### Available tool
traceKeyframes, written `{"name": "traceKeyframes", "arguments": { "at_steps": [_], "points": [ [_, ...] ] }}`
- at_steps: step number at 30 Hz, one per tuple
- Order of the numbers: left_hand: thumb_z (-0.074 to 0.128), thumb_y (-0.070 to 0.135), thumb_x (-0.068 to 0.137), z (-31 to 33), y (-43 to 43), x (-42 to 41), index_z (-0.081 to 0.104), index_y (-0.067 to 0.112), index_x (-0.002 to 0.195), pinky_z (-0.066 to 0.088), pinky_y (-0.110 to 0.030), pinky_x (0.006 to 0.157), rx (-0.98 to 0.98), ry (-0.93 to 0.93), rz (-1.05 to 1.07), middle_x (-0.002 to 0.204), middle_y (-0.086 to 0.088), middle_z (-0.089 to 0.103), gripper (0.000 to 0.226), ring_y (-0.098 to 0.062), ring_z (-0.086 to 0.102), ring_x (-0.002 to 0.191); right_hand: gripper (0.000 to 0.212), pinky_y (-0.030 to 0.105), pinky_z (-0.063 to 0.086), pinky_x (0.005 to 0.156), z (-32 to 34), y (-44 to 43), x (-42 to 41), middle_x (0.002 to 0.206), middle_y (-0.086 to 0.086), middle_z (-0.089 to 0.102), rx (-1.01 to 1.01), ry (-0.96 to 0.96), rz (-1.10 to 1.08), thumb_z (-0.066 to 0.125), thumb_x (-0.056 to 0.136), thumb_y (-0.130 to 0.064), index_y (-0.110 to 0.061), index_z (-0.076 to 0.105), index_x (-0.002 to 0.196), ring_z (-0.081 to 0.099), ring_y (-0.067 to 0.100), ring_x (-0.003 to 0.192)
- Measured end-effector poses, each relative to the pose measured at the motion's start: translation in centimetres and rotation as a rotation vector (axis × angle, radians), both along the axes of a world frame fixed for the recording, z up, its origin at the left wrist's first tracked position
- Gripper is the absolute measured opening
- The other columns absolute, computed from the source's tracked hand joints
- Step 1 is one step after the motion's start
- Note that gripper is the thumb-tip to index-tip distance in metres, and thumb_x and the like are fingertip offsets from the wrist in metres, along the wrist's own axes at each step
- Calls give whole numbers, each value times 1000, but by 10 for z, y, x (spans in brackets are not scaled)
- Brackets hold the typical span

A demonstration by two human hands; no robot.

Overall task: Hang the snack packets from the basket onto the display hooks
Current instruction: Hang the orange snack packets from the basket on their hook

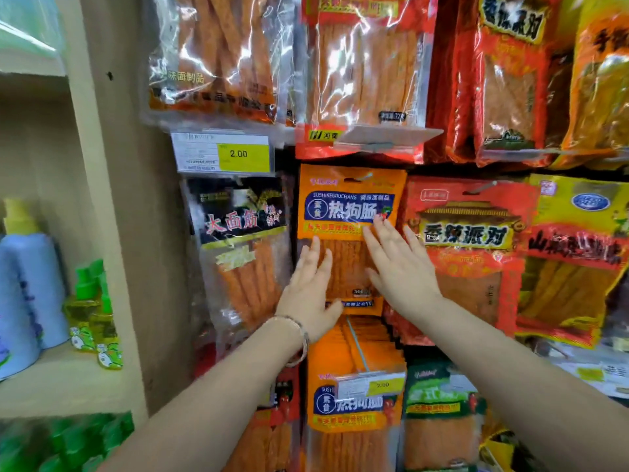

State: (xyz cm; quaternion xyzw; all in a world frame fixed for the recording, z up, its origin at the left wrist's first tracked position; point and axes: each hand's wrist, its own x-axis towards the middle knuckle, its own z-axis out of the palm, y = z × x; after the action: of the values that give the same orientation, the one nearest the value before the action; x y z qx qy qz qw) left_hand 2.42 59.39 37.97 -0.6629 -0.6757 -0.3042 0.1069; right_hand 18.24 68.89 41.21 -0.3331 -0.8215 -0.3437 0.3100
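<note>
An orange snack packet (350, 212) with a blue label hangs flat and upright on its display hook (362, 177).

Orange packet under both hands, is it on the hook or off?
On the hook: the orange packet hangs with the hook's tip through its top slot.

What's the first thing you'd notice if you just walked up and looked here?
Two hands catch the eye first: the left hand and right hand are spread with straight fingers on an orange packet hanging in the middle of the wall. A red packet hangs just to its right. A yellow price tag reading 2.00 sits up to the left.
</note>
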Motion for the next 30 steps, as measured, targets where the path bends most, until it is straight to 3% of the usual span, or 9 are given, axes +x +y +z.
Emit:
{"name": "traceKeyframes", "arguments": {
  "at_steps": [4, 8, 11, 14, 17, 20, 23, 27, 30],
  "points": [
    [53, 33, 89, 2, 29, -11, -4, 15, 150, 8, -34, 116, -99, -95, 43, 153, -1, -29, 86, -21, -12, 144, 66, 49, -8, 115, 7, 18, -26, 159, 14, 0, -72, -106, -200, 40, 97, -21, -10, 4, 151, 7, 24, 147],
    [56, 31, 87, 8, 49, -18, -4, 12, 150, 16, -42, 117, -140, -136, 59, 153, -2, -27, 88, -23, -8, 145, 63, 56, -9, 113, 15, 27, -40, 160, 11, -1, -127, -149, -262, 34, 99, -22, -12, 1, 151, 3, 22, 147],
    [56, 29, 87, 12, 57, -19, 3, 10, 150, 19, -36, 117, -180, -190, 43, 154, -1, -25, 85, -24, 5, 145, 62, 56, -8, 113, 21, 30, -38, 160, 8, -2, -182, -163, -253, 36, 99, -21, -16, 3, 151, 4, 20, 147],
    [54, 27, 88, 19, 53, -13, 8, 8, 149, 15, -26, 115, -234, -280, 5, 156, -3, -21, 79, -21, 9, 145, 58, 47, 6, 116, 27, 26, -32, 160, 8, 5, -280, -123, -175, 36, 98, -17, -18, 12, 151, 10, 22, 146],
    [49, 22, 92, 21, 35, 1, 19, 7, 148, 12, -24, 114, -244, -323, -50, 157, -12, 6, 65, -21, 16, 144, 53, 41, 33, 103, 21, 7, -18, 148, 13, 36, -369, -11, 14, 41, 93, -12, -13, 33, 145, 35, 31, 133],
    [48, 14, 93, 8, -4, 21, 35, 10, 142, 28, -21, 108, -192, -374, -122, 148, -11, 32, 51, -22, 41, 131, 44, 39, 43, 89, -2, -23, 2, 125, 13, 54, -478, 223, 202, 48, 89, -10, -12, 49, 132, 50, 33, 114],
    [48, 4, 91, -24, -62, 41, 53, 10, 129, 33, -1, 82, -83, -531, -162, 127, -5, 51, 39, -15, 55, 108, 30, 36, 45, 80, -37, -61, 26, 101, 5, 59, -630, 449, 300, 56, 87, -13, -13, 59, 117, 57, 26, 93],
    [54, 2, 90, -103, -153, 58, 64, 5, 112, 37, -1, 63, -183, -691, -63, 91, 2, 59, 25, -5, 53, 72, 22, 34, 44, 76, -114, -123, 56, 87, -3, 55, -906, 589, 344, 58, 87, -11, -13, 60, 109, 53, 17, 79],
    [55, -8, 87, -174, -221, 63, 64, -4, 106, 36, 0, 61, -314, -857, 108, 91, -9, 60, 21, 12, 52, 62, 22, 33, 43, 76, -181, -179, 71, 83, 0, 56, -1095, 621, 321, 59, 86, -6, -11, 60, 108, 54, 19, 76]
  ]
}}
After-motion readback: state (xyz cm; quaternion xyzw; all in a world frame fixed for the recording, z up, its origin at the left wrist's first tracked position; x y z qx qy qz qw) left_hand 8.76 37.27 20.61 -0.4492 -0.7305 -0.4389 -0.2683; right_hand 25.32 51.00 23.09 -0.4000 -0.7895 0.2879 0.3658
